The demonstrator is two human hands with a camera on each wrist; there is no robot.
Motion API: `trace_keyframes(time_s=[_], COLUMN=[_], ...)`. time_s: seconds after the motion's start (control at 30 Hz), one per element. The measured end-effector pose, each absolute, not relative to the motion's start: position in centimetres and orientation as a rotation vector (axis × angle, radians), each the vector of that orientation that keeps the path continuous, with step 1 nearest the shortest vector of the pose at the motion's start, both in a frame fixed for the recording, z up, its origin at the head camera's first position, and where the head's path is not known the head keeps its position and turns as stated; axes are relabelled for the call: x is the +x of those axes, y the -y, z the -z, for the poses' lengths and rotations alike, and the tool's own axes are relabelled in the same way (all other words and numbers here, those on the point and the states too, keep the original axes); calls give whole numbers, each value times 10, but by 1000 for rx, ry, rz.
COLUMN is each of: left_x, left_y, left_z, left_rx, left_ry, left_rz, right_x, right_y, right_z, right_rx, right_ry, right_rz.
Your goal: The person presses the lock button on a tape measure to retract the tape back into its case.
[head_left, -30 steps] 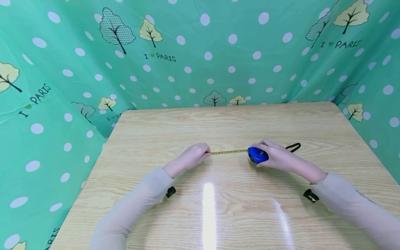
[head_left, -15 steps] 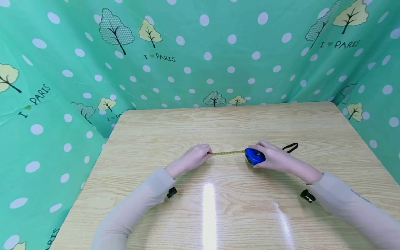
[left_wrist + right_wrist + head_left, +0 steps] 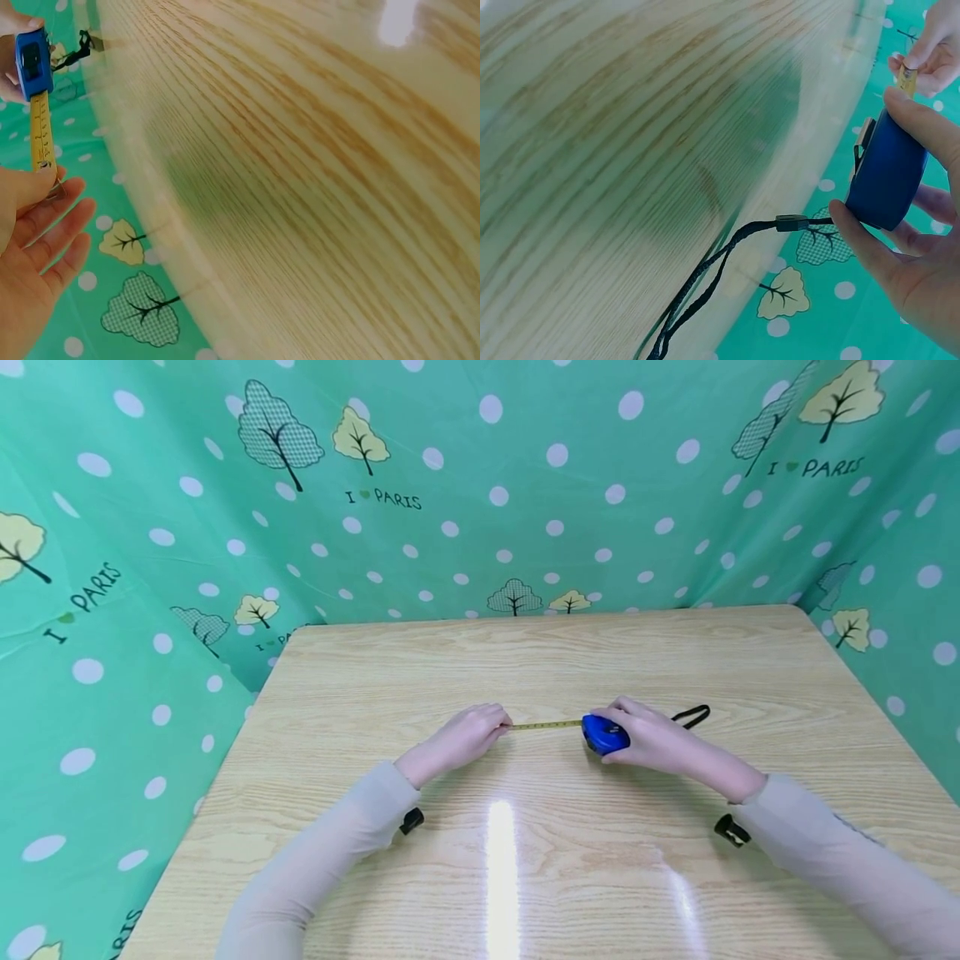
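Observation:
My right hand [image 3: 647,739] grips the blue case of a tape measure [image 3: 604,735], thumb and fingers on its sides in the right wrist view. A black wrist strap [image 3: 739,232] trails from the case. Out of it runs the yellow tape blade [image 3: 546,725], stretched straight toward the left. My left hand [image 3: 468,732] pinches the blade's end between thumb and index finger, the other fingers loosely bent in the left wrist view. Numbered marks show on the blade [image 3: 42,135] there. The metal end hook is partly hidden by the fingers.
A light wood-grain table [image 3: 420,668] spreads under both hands, with a bright light reflection near its front. A green polka-dot curtain [image 3: 450,468] printed with trees hangs behind and at both sides. Black wrist cameras [image 3: 732,831] sit under the sleeves.
My right hand has moved left with the tape measure, so the stretch of blade between the hands is shorter. My left hand has shifted very slightly right, still pinching the blade's end.

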State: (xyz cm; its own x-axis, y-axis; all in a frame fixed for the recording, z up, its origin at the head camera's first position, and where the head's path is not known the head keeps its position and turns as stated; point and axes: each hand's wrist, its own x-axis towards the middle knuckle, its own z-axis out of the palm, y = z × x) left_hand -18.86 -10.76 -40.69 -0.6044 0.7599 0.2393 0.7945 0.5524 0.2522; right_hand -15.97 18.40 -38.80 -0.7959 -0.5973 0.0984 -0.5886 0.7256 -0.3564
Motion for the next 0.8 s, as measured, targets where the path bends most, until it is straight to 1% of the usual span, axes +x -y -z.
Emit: trace_keyframes(time_s=[0.6, 0.8], left_x=[-188, -187], left_y=[91, 88], left_z=[402, 402], left_rx=[-1401, -1392], left_ry=[2653, 2663], left_rz=[514, 515], right_x=[-159, -158], right_y=[-168, -166], right_z=[390, 391], right_rx=[-1106, -1105], right_ry=[-2888, -2877], right_rz=[596, 607])
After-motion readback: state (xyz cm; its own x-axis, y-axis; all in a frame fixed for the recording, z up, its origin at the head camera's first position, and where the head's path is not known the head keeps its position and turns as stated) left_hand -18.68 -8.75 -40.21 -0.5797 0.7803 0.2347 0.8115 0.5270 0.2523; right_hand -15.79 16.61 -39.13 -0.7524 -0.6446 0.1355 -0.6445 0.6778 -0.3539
